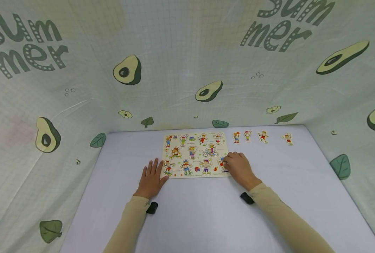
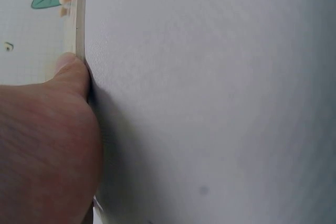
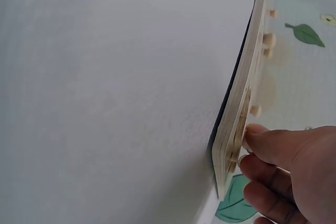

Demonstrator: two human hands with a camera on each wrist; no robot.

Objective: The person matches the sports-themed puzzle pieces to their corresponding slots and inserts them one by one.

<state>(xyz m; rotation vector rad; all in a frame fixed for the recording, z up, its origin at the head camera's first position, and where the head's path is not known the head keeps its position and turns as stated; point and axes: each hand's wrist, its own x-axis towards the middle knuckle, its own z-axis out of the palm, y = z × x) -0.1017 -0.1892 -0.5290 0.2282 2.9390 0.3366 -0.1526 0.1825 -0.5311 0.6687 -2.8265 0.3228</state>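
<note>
A wooden peg puzzle board [image 1: 185, 156] with pictures of children at sports lies on the table. At its near right corner, my right hand [image 1: 239, 168] pinches a puzzle piece [image 1: 221, 164] between thumb and fingers. In the right wrist view, the piece's wooden edge [image 3: 239, 129] shows right at the board's top face, and the fingers partly cover it. My left hand [image 1: 151, 181] rests at the board's near left corner, fingers extended. Its thumb [image 2: 69, 72] presses on the front edge of the board.
Several loose pieces lie in a row right of the board: one with a ball [image 1: 236, 137], one in green shorts [image 1: 247, 136], a football player [image 1: 263, 136] and a farther one in a red skirt [image 1: 287, 139]. A printed cloth [image 1: 175, 70] hangs behind the white table [image 1: 187, 214].
</note>
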